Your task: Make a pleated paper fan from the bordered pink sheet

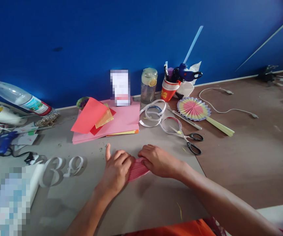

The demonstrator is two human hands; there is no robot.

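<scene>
A pink pleated paper [138, 169] lies on the table in front of me, its narrow folds running between my two hands. My left hand [118, 168] is closed on its left end, with the thumb sticking up and away. At the other end my right hand [157, 160] grips the paper, fingers curled over the far edge and thumb on the near side. Both hands partly cover the paper. Beyond them rests a stack of pink paper [129, 118] with a red sheet [88, 114] and a gold piece [104, 118] on top.
Black-handled scissors [192, 142], tape rolls [171, 124] and a white cutter [187, 119] lie ahead right, beside a finished paper fan [194, 108]. A water bottle [148, 87], a red cup of tools [169, 90] and a phone [120, 87] stand near the blue wall. Left sits a blue glue gun [5, 142].
</scene>
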